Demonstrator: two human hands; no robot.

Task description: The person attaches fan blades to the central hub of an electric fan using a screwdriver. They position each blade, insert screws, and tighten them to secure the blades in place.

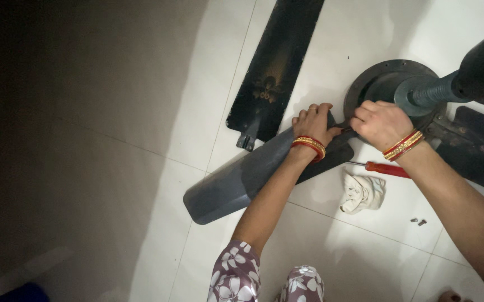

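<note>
Grey fan blade [236,182] is lying flat on the white tiled floor [365,257], its inner end up against the round motor housing [390,84]. We are pressing that end down with the left hand [313,124], fingers spread flat on the blade, gripping nothing. Our right hand [379,123] is closed tight around something small at the joint between blade and housing; we cannot tell what, it is hidden under the fingers.

Progress, judging from the layout: one dark blade [275,67] is lying loose on the far side, apart from the housing, bracket end facing us. Another dark blade [480,148] is sitting on the right, against the housing; whether it is fastened we cannot tell. So the grey blade is the one in hand, at its mounting point.

Loose parts near us: red-handled screwdriver [386,168] just beside the right wrist, a crumpled white rag [361,193] next to it, two small screws [418,222] on the tile further right.

Containers: none in view, screws are sitting bare on the floor.
</note>
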